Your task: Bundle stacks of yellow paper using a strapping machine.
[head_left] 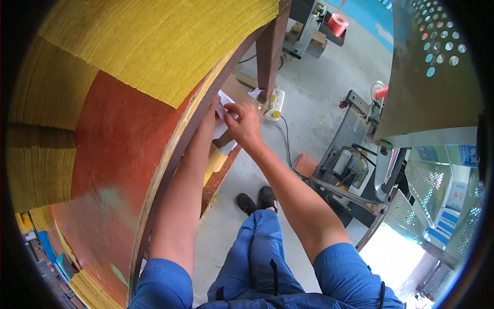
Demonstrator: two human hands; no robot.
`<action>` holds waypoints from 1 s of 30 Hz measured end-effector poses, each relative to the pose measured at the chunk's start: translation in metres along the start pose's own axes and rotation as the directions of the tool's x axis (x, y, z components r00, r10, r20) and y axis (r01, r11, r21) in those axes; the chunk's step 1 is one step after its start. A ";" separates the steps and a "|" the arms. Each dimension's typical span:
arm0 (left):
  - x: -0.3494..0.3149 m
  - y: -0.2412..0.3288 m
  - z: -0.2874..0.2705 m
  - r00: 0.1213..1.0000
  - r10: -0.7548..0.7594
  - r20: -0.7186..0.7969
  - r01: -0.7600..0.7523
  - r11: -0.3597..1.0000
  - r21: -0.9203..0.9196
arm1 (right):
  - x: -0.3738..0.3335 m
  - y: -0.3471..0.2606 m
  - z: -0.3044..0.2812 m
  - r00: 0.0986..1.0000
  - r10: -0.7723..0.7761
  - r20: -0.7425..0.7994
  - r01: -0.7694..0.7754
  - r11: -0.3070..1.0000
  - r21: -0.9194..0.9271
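Both of my arms reach in at the edge of a red-topped table. My left hand lies against the table's dark edge, which hides most of its fingers. Just right of it, my right hand has its thumb and fingers curled together at white paper, which it seems to pinch. This paper sits on a lower level beneath the tabletop, beside a brown cardboard piece. More white sheet shows under my right wrist, near a yellow stack.
Tall stacks of yellow sheets cover part of the red tabletop. A white power strip with a cable lies by the table leg. Right stand a machine, a brick-like block and a perforated metal panel. A red roll is farther off.
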State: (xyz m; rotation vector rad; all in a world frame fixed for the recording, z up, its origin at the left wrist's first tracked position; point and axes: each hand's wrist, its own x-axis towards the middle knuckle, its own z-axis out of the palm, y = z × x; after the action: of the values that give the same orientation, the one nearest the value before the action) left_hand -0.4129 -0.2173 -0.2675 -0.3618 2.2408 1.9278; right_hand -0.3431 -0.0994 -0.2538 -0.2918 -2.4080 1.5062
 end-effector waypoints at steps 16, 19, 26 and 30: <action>-0.041 0.009 0.008 0.982 -0.131 0.135 0.128 0.991 0.032 | 0.010 -0.018 -0.016 1.000 0.010 -0.023 -0.014 0.989 -0.145; -0.072 0.032 0.006 0.992 -0.101 0.078 0.096 0.994 0.057 | -0.007 -0.024 -0.003 0.991 0.116 -0.061 -0.112 0.992 0.059; -0.084 0.016 0.009 0.994 0.100 0.045 -0.103 0.992 0.067 | -0.015 -0.005 0.003 0.938 0.345 -0.044 -0.317 0.901 0.296; -0.114 0.049 0.016 0.993 -0.030 0.112 0.036 0.998 -0.051 | -0.029 -0.023 -0.030 0.908 0.405 -0.107 -0.364 0.889 0.279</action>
State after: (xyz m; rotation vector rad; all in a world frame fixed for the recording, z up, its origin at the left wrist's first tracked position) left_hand -0.3179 -0.1864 -0.1921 -0.2893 2.1045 1.9437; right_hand -0.3065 -0.0933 -0.2248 -0.8439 -2.0806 1.8519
